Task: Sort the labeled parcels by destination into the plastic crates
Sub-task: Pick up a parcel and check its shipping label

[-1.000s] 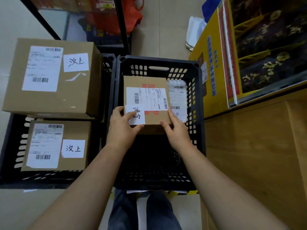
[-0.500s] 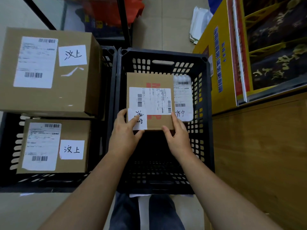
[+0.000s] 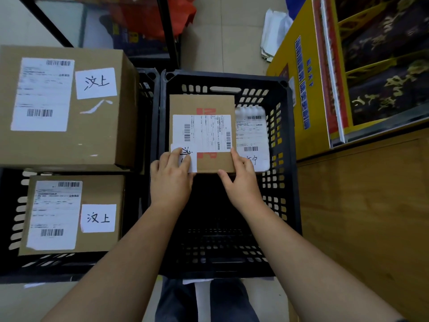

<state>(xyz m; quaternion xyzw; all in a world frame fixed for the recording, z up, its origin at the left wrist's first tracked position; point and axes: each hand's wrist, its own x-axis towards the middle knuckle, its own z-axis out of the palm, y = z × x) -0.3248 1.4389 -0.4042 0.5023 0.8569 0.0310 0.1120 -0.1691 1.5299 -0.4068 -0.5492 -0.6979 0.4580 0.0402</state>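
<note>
Both forearms [image 3: 130, 259] are bare from the left hand [image 3: 170, 180] and the right hand [image 3: 241, 182] back to the elbows. A thin dark sliver at the right elbow is too small to tell as a sleeve. Lower down, the legs wear dark blue-grey trousers [image 3: 176, 300], denim by the look, lightly creased.

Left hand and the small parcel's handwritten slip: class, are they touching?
Touching. Head view: the left hand lays fingers over the handwritten slip, hiding part of its writing.
</note>
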